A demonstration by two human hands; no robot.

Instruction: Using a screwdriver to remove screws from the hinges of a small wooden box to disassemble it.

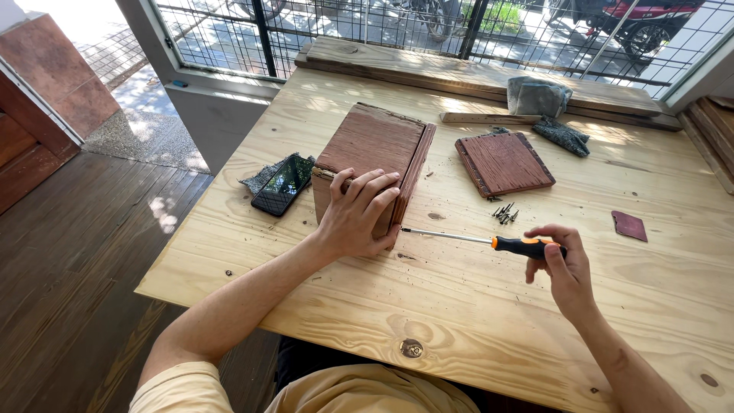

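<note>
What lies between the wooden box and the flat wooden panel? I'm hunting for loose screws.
In the head view, bare tabletop separates wooden box from wooden panel; the screws lie below the panel.

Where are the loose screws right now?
In the head view, the screws lie on the table right of centre, just below the flat wooden panel and above the screwdriver.

Bare pale plywood tabletop [459, 306] lies open along the near edge and far right. The reddish-brown wooden box [375, 164] blocks the left centre, a black phone [281, 185] just beside it. A reddish square wooden panel [505, 163], a small heap of dark screws [504, 213] and the orange-handled screwdriver [489, 242] obstruct the middle; grey rags [544, 107] occupy the far edge.
</note>
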